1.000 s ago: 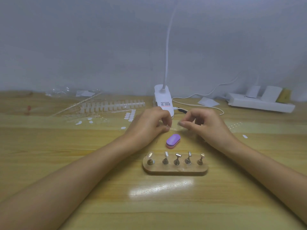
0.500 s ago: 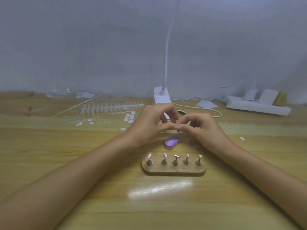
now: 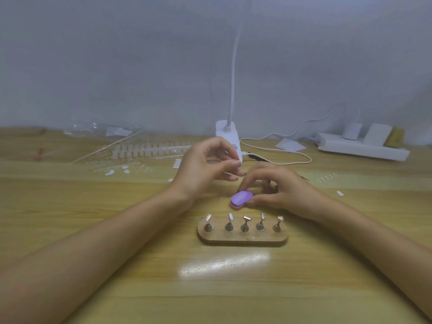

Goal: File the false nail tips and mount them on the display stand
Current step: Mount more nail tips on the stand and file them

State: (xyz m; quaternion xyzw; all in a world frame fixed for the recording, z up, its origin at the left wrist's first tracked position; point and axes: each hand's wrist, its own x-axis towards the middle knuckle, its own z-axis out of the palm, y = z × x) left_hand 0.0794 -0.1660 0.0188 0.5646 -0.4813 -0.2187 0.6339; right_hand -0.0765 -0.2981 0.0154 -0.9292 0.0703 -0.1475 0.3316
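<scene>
A wooden display stand (image 3: 243, 239) lies near me with five metal holders. Its leftmost holder carries a clear nail tip (image 3: 208, 217); the other holders look bare. Just behind the stand, a purple file block (image 3: 240, 198) rests on the table. My right hand (image 3: 282, 190) is down on the block, with the thumb on its near side and the fingers curled over its far side. My left hand (image 3: 203, 169) is raised above the table to the left, thumb and forefinger pinched together on a small clear nail tip that barely shows.
A white clip lamp (image 3: 228, 134) stands behind my hands, its cable (image 3: 280, 152) looping to the right. A white power strip (image 3: 362, 149) sits at the back right. Strips of nail tips (image 3: 152, 149) and loose tips (image 3: 109, 172) lie at the back left.
My hands were together pinching a clear piece; they have parted. The right hand dropped onto the purple file block. The left hand stayed raised with the tip.
</scene>
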